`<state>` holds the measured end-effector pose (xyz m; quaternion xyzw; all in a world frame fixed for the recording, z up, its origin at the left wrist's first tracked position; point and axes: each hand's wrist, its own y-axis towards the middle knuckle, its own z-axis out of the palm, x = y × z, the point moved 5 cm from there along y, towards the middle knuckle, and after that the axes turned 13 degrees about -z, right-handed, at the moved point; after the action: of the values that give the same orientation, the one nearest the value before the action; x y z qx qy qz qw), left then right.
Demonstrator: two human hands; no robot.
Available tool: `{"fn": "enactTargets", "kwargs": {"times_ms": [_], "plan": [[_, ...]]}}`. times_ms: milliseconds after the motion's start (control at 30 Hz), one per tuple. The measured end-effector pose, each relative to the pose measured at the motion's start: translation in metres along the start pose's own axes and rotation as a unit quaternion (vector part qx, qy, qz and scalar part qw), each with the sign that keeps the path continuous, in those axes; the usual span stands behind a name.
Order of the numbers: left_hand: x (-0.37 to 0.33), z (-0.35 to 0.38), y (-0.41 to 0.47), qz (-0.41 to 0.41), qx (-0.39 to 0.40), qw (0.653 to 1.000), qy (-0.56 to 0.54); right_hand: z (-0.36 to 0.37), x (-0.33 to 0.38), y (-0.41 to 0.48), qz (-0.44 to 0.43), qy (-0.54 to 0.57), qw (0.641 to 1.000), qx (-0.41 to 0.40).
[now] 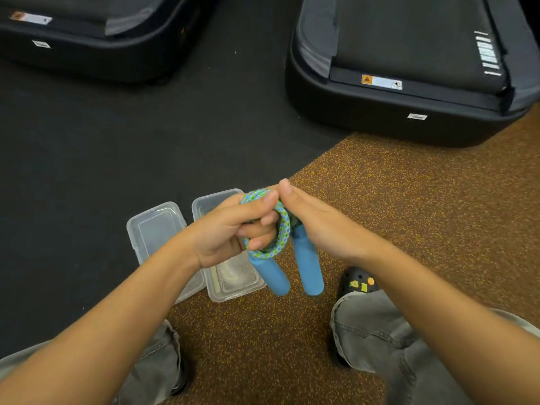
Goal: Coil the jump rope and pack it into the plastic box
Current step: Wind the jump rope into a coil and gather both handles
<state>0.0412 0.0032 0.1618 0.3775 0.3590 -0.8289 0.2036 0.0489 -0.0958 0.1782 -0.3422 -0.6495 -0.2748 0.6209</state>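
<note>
The jump rope [282, 229] has a blue-and-green braided cord wound into a tight coil, with two blue foam handles [306, 267] hanging down side by side. My left hand [233, 229] grips the coil, fingers curled through its loops. My right hand [318, 220] holds the coil from the right, thumb on top. Both hands hover above the floor. Below them the clear plastic box [233, 285] stands open on the floor, partly hidden by my left hand. Its clear lid [155, 229] lies just left of it.
Two black treadmill bases sit on the floor, one at the top left [87, 39] and one at the top right [409, 83]. The floor is black mat on the left and brown speckled rubber [409, 200] on the right. My legs and a black clog [358, 283] are below.
</note>
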Motion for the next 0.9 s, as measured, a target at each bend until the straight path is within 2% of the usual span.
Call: {"fn": "enactTargets", "kwargs": {"times_ms": [200, 267, 433, 533, 667, 700, 767, 900], "plan": [[-0.004, 0.000, -0.001, -0.020, -0.014, 1.000, -0.015, 0.004, 0.004, 0.000, -0.056, -0.048, 0.997, -0.003], [-0.004, 0.001, -0.002, -0.025, -0.004, 0.999, -0.028, 0.002, 0.005, -0.001, -0.067, -0.049, 0.997, 0.003], [-0.005, 0.005, -0.004, -0.038, 0.033, 0.995, -0.083, -0.012, 0.011, -0.002, -0.104, -0.153, 0.983, -0.012], [-0.005, 0.005, -0.004, -0.048, 0.036, 0.994, -0.090, -0.011, 0.009, -0.001, -0.120, -0.153, 0.981, -0.006], [-0.004, 0.001, -0.002, -0.068, -0.016, 0.996, -0.050, -0.002, 0.000, -0.001, -0.060, -0.031, 0.997, 0.047], [-0.002, -0.001, -0.001, -0.076, -0.039, 0.996, -0.033, 0.001, -0.001, -0.002, -0.051, -0.030, 0.996, 0.066], [0.001, -0.002, 0.000, -0.091, -0.072, 0.993, -0.017, 0.005, -0.004, -0.002, -0.043, -0.084, 0.991, 0.092], [0.001, -0.004, 0.000, -0.104, -0.083, 0.991, 0.006, 0.003, -0.005, -0.001, -0.064, -0.163, 0.979, 0.101]]}}
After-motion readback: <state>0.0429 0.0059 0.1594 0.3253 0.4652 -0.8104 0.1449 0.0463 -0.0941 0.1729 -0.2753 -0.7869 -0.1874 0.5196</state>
